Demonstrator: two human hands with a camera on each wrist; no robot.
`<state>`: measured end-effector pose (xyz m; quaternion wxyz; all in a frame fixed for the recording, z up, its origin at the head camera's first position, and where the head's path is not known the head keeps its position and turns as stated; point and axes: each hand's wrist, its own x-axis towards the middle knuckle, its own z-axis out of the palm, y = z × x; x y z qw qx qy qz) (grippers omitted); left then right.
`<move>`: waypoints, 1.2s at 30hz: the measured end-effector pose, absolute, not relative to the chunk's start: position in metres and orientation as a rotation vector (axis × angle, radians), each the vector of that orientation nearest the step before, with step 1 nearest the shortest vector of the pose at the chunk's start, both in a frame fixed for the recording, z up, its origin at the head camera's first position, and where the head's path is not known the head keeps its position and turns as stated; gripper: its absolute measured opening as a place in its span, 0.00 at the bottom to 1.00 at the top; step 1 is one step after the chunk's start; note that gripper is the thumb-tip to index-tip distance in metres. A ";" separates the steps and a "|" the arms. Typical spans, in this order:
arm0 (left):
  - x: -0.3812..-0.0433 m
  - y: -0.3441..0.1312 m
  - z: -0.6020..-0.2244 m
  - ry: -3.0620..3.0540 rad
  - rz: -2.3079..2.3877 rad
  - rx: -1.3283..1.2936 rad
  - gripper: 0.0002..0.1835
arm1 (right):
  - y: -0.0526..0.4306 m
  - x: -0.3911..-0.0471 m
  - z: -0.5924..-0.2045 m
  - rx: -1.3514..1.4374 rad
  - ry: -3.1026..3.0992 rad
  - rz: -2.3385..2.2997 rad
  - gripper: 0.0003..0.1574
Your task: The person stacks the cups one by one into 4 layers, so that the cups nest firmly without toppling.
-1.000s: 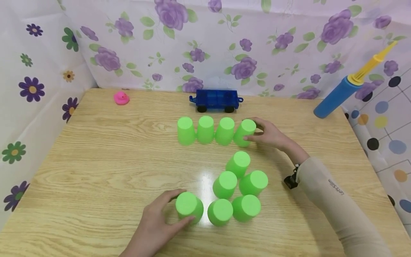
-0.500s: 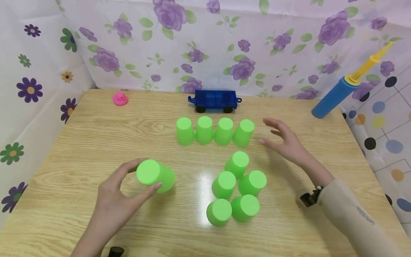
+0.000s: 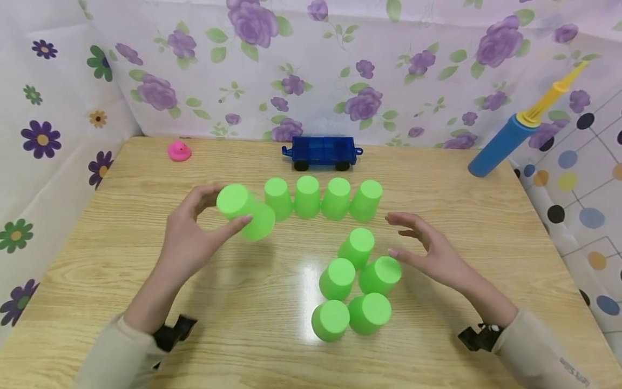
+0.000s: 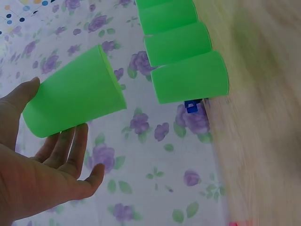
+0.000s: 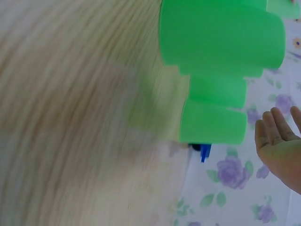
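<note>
My left hand (image 3: 194,232) grips a green plastic cup (image 3: 248,210) between thumb and fingers. That cup is upside down and tilted, raised above the table beside the left end of a row of upturned green cups (image 3: 307,197). In the left wrist view the held cup (image 4: 75,94) shows clear of the row's end cup (image 4: 190,77). My right hand (image 3: 432,251) hovers with nothing in it, fingers loosely bent, right of a group of several upturned green cups (image 3: 371,313). In the right wrist view the hand (image 5: 282,146) is partly cut off at the edge.
A blue toy wagon (image 3: 323,151) stands behind the row. A pink rubber duck (image 3: 179,151) sits at the back left. At the back right a blue and yellow hand pump (image 3: 505,143) leans against the flowered cloth (image 3: 204,70). The table (image 3: 121,302) has a wood grain.
My left hand has lifted the cup from the front group, carrying it left and then back toward the row. My right hand has let go of the row's rightmost cup and drawn back toward me.
</note>
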<state>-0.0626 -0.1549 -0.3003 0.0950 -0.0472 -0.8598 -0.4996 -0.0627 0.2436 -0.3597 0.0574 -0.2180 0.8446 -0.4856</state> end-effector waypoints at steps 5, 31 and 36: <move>-0.097 -0.141 -0.301 -2.510 -1.582 -0.141 0.32 | 0.231 -0.060 -0.358 -0.690 2.618 -1.388 0.40; -0.180 -0.118 -0.327 -2.558 -1.946 -0.239 0.33 | 0.201 -0.073 -0.360 -0.883 2.660 -1.215 0.32; -0.182 -0.114 -0.329 -2.581 -1.942 -0.284 0.34 | 0.201 -0.072 -0.360 -0.887 2.675 -1.198 0.34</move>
